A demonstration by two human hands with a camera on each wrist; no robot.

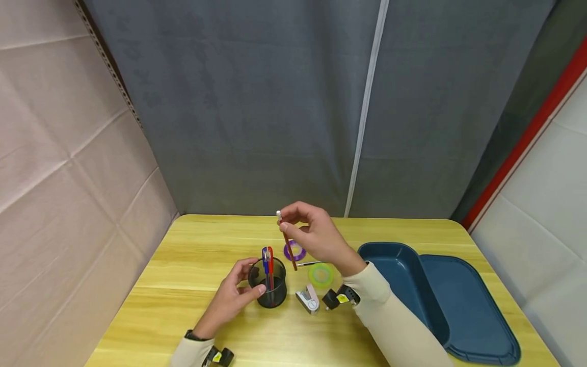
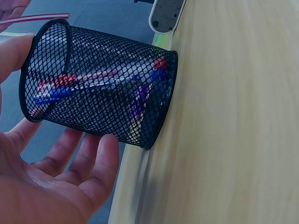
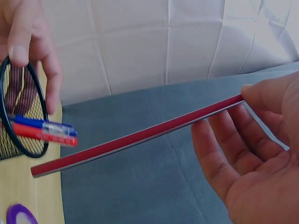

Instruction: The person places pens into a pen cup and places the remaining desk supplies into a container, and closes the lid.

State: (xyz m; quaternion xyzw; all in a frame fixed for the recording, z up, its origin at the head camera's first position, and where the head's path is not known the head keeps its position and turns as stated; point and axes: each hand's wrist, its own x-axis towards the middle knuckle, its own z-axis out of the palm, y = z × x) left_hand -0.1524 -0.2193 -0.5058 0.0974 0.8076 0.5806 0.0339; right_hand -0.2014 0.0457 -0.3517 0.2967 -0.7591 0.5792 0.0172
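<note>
My left hand (image 1: 233,291) holds a black mesh pen holder (image 1: 273,299) near its rim, thumb on one side and fingers on the other. Inside it a blue pen (image 1: 265,259) and a red pen (image 1: 271,261) lean together, their tops above the rim. Up and to the right, my right hand (image 1: 317,235) pinches a red pencil (image 3: 135,138) near its white-tipped upper end. The pencil slants, with its flat lower end pointing down, to the right of the holder and apart from it. In the left wrist view, the holder's base (image 2: 161,112) meets the wooden table.
Right of the holder lie a grey-and-white stapler (image 1: 309,299), a yellow-green ring (image 1: 313,275), a purple tape ring (image 1: 300,256) and a thin pen-like stick (image 1: 310,263). A deep blue tray (image 1: 387,248) and a flat blue lid-like piece (image 1: 477,306) occupy the table's right side.
</note>
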